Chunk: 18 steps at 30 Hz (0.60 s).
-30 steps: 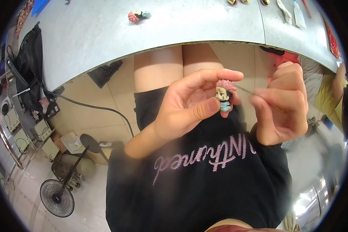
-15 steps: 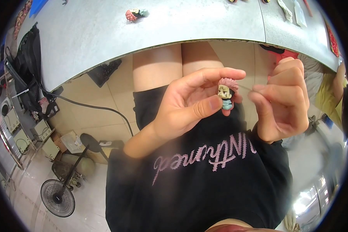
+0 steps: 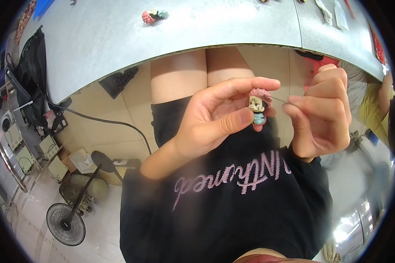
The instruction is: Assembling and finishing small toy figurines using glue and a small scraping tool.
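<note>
Above my lap, my left hand [image 3: 215, 114] grips a small painted figurine [image 3: 258, 107] upright between thumb and fingers. It has spiky pink hair, a pale face with dark markings and a light blue-green lower body. To the right of it, my right hand [image 3: 322, 111] is closed in a pinch on a thin needle-like tool [image 3: 278, 101]. The tool's far end reaches the pink hair on the figurine's right side; whether it touches or just overlaps I cannot tell. A similar pink-haired figurine [image 3: 153, 16] lies on its side on the grey table [image 3: 224, 26].
Toward the table's far right lie a white tube-like piece [image 3: 324, 12] and a clear flat bottle or bag [image 3: 340, 16]. A black cable [image 3: 105, 118] runs below the table edge on the left. A standing fan [image 3: 66, 223] is at lower left; another person's yellow-green clothing [image 3: 375, 118] shows at right.
The figurine has turned and shifted slightly right in my left hand. The thin tool, blurred before, now shows sharply against the hair. My right hand has barely moved.
</note>
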Available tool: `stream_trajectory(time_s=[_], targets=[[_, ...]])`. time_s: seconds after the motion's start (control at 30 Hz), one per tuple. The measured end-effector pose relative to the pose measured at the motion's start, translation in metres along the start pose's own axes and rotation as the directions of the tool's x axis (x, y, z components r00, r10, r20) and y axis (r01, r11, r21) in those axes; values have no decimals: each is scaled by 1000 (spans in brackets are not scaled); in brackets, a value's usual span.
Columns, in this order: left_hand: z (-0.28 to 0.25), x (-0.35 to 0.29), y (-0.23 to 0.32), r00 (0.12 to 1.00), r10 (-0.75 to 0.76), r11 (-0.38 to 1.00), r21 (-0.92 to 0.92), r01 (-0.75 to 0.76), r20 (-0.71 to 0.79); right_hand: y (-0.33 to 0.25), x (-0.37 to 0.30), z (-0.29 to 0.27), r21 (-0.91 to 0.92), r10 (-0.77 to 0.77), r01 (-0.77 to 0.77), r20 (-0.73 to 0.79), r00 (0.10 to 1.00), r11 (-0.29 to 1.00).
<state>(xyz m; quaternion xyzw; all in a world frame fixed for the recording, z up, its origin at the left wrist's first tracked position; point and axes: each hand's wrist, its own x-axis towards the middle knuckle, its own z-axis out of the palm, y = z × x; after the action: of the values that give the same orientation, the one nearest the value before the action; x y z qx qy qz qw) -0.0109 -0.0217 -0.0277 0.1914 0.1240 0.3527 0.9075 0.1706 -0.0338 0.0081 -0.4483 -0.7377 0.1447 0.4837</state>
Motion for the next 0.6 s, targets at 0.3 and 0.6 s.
stream_trajectory(time_s=[0.3,0.6], targets=[[-4,0,-2,1000,21,999,35,-22,8,0,-1,-2,-5,-13,13,6,1000,1000],[-4,1,-1,1000,22,999,46,-22,-8,-3,0,-5,4,-29,29,56,998,1000]])
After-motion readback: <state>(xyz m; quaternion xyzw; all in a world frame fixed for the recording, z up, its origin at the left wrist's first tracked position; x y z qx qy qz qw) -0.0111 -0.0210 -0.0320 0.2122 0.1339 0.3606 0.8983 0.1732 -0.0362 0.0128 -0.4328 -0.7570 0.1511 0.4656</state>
